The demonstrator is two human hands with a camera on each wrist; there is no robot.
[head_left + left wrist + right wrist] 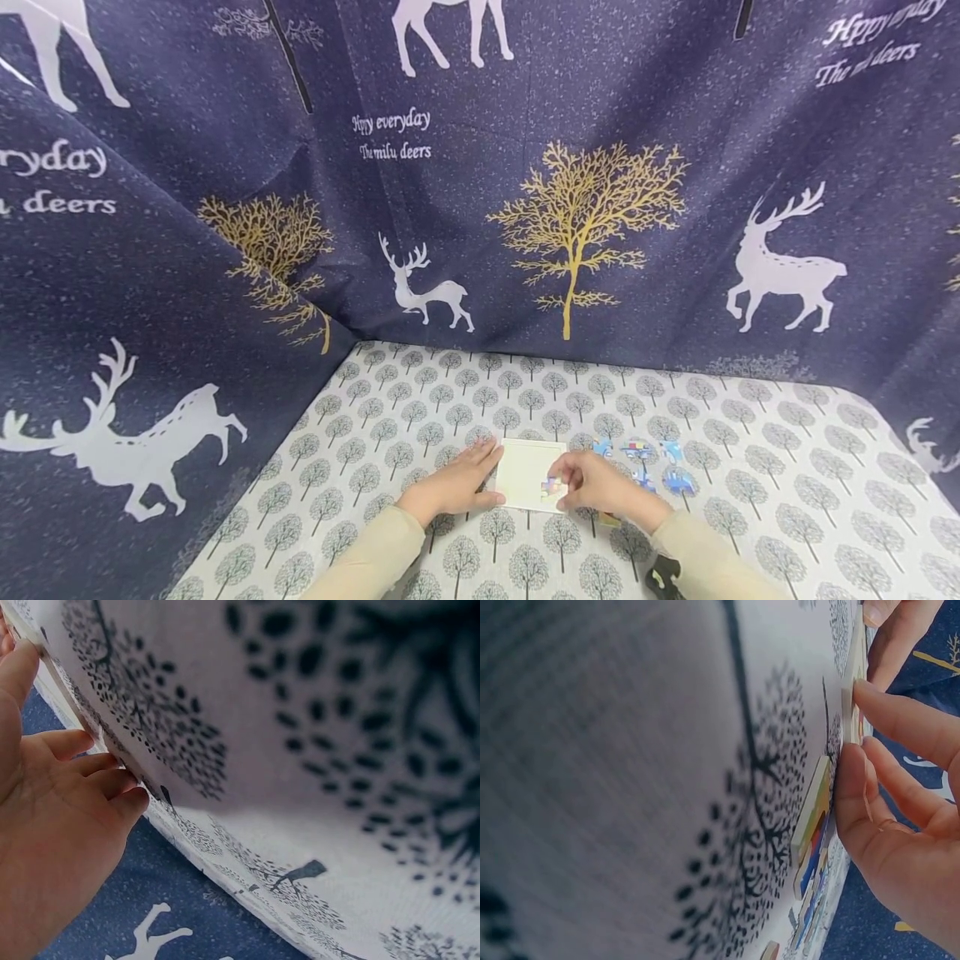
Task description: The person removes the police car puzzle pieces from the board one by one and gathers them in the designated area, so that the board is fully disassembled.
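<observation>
A pale, shallow square puzzle tray [520, 467] lies on the patterned cloth in the head view. At its lower right corner sits a small multicoloured puzzle piece [552, 486], which the thumb and fingers of my right hand [603, 487] pinch, partly covering it. My left hand [461, 483] rests along the tray's left side with its fingers extended and thumb at the near corner. In the left wrist view, the left hand's [67, 810] fingers are spread loosely. The right wrist view shows the right hand [900, 802] at the tray's edge [849, 705].
Several blue-and-white puzzle pieces [678, 481] lie right of the tray, partly behind my right hand. A yellowish piece [609, 518] lies near that wrist; pieces also show edge-on [810, 817] in the right wrist view. A dark blue curtain [465, 208] with deer and trees hangs behind.
</observation>
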